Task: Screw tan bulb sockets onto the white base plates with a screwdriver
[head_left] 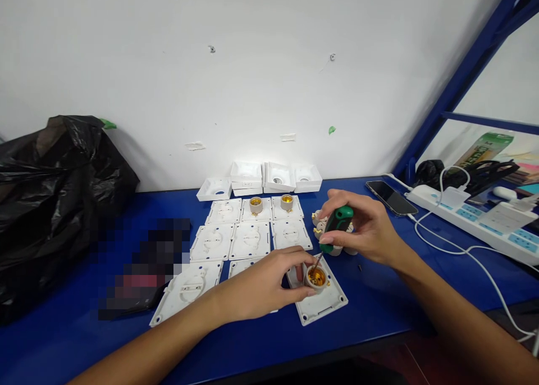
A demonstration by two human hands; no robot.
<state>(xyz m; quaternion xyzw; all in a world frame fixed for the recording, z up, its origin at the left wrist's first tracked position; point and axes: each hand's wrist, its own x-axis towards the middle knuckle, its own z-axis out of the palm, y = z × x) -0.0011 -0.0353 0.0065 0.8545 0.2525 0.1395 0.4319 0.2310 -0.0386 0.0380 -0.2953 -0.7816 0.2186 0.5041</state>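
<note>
Hands [275, 278] [364, 228] grasp a round, seemingly ceramic socket [316, 278], left, and a green-handled screwdriver [338, 223], right

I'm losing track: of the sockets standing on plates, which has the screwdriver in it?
The socket on the front-right plate, held by the left hand, with the screwdriver tip inside; the other two sockets, on back-row plates, stand untouched.
</note>
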